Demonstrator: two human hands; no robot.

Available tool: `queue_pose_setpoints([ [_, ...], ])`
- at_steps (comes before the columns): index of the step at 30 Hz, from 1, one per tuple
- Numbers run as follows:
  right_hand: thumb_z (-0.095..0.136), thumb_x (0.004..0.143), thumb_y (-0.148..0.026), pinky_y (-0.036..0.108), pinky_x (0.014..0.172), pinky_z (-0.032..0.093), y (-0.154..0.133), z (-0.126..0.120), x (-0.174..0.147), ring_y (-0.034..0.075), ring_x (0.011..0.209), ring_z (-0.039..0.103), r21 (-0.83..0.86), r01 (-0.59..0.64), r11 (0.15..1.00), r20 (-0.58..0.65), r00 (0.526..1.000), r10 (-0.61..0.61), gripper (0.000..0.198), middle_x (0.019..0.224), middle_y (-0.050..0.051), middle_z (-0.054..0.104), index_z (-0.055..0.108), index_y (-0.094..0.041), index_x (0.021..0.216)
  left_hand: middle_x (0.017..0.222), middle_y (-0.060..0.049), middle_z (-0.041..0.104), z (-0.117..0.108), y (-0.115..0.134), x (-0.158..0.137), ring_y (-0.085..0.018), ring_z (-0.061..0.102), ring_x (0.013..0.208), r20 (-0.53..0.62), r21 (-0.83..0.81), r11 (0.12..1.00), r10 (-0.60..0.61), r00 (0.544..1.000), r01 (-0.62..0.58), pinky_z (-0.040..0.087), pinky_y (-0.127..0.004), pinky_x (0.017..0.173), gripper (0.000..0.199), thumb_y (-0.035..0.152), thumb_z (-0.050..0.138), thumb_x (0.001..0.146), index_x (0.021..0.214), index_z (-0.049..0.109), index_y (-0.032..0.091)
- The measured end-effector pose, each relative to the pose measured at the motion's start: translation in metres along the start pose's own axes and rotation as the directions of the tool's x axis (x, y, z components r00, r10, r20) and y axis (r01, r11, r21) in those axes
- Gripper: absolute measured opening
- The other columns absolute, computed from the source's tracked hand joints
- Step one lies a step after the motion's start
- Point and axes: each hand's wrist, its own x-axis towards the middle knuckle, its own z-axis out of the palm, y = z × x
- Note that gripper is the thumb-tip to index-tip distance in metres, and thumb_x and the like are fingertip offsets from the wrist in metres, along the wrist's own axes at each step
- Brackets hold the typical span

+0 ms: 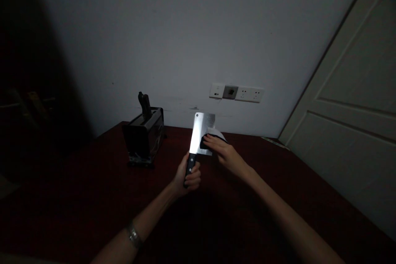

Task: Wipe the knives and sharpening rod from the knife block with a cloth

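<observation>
Left fingers: on my feed the left hand (pixel 192 176) is curled around the black handle (pixel 189 166), just below the centre of the frame.
Right fingers: the right hand (pixel 225 153) lies nearly straight-fingered over a black-and-white cloth (pixel 217 133); I cannot tell whether it pinches it.
Cleaver: I have the cleaver (pixel 199 126) at mid-frame, raised in front of the wall, blade upward and leaning slightly right, the cloth against the right part of its face.
Tabletop: the dark red table (pixel 262 156) fills the lower frame, sinking to near black at lower left; its material is too dim for me to name.
Wall: a plain grey wall (pixel 173 41) spans the upper frame, with dark scuffs just above the table's far edge.
Sockets: a row of socket plates (pixel 250 94), white apart from one grey, right of centre.
Panelling: a pale door-like panel (pixel 352 107) with recessed mouldings slants down the right side.
Holder: a box-shaped holder (pixel 136 142) with a black end panel, left of centre; dark handles (pixel 144 102) rise from its top.
Blade finish: smooth, shiny metal, broad and rectangular, with a round hole at the upper left corner.
Handle finish: dark, with bright rivets.
Wristband: a silvery band (pixel 134 236) circles the left wrist, lower left.
</observation>
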Motion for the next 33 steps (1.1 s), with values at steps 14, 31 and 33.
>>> queue_pose_setpoints([
  [14,0.042,0.083,-0.010,0.043,0.097,0.040,-0.013,-0.001,0.014,0.018,0.114,0.049,0.083,-0.056,0.995,-0.058,0.996,0.061,0.043,0.121,0.007,0.056,0.048,-0.024,0.123,0.034,0.007,0.024,0.002,0.005,-0.001,-0.005,0.012,0.026,-0.019,0.008,1.000,-0.025,1.000,0.025,0.025,-0.016,0.027,0.058,0.061,0.021,0.084,0.053,0.042,0.016],
  [31,0.060,0.078,-0.025,0.041,0.091,0.041,-0.011,-0.016,0.033,0.021,0.106,0.046,-0.035,0.088,0.995,0.035,0.996,-0.087,0.009,0.108,0.006,0.051,0.066,-0.023,0.084,0.034,0.006,0.027,0.004,-0.001,0.001,-0.005,0.014,0.026,0.029,0.023,0.994,-0.108,0.994,0.107,0.025,-0.017,0.026,0.059,0.062,0.019,0.084,0.054,0.042,0.016],
  [33,0.060,0.078,-0.025,0.037,0.090,0.041,-0.012,-0.014,0.035,0.020,0.103,0.047,-0.037,0.105,0.994,0.064,0.993,-0.102,0.008,0.103,0.006,0.051,0.066,-0.021,0.083,0.035,0.006,0.027,0.004,-0.001,0.001,-0.005,0.014,0.026,0.031,0.015,0.995,-0.100,0.995,0.099,0.025,-0.016,0.026,0.059,0.062,0.018,0.084,0.054,0.042,0.017],
])
